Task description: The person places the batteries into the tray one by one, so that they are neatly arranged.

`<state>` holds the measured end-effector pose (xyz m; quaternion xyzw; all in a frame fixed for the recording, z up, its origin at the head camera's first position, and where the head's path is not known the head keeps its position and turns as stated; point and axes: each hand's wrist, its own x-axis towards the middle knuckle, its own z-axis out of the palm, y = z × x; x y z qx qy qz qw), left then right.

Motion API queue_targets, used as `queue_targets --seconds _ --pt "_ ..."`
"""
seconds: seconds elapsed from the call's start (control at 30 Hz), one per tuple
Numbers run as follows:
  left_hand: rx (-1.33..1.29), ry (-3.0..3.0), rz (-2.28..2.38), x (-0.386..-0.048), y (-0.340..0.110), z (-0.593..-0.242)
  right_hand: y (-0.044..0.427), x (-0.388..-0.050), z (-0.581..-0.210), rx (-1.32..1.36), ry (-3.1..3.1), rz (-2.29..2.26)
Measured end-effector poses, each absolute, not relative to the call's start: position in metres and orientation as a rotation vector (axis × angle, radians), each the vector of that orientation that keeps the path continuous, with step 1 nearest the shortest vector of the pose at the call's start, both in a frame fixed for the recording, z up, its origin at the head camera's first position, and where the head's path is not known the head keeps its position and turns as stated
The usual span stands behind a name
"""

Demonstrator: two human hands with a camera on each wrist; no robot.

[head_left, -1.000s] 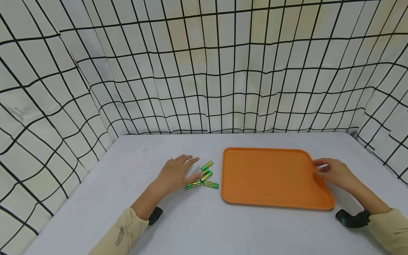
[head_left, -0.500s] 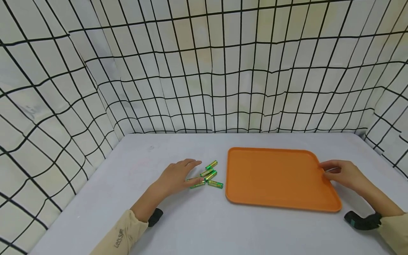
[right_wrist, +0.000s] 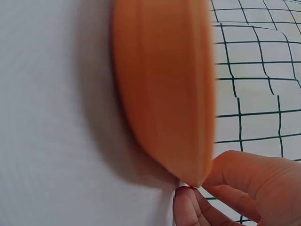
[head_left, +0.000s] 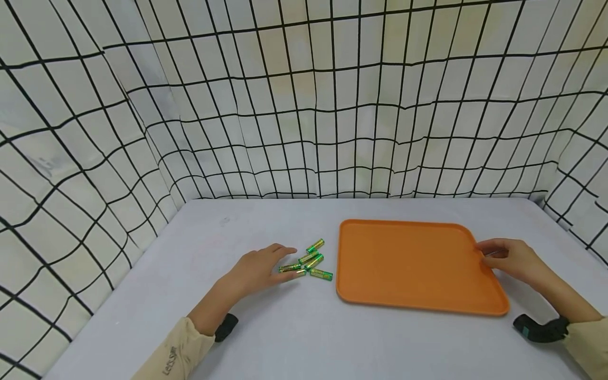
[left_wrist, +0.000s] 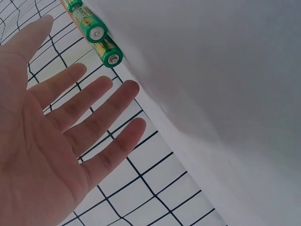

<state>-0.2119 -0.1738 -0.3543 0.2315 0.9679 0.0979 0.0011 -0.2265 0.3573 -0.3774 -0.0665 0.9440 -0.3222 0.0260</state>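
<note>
White counter (head_left: 285, 343), black-gridded white backdrop (head_left: 366, 121): left hand (head_left: 255, 271), fingers spread, holding nothing, near green-and-gold, metal-tipped cylindrical batteries (head_left: 314, 262); right hand (head_left: 513, 261) pinching rim of orange rectangular plastic tray (head_left: 413, 264). Batteries between hands, off tray; work apparently barely begun.

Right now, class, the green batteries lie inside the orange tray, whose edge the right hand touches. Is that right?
Not inside: the head view shows the green batteries on the white tabletop, beside the orange tray. The right hand touches its edge.
</note>
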Motion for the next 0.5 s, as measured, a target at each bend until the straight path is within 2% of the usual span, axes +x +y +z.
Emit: queue_targets --seconds 0.5 --pt "0.892 2.935 0.438 -0.216 -0.186 -0.355 0.356 -0.227 -0.378 -0.192 2.934 -0.984"
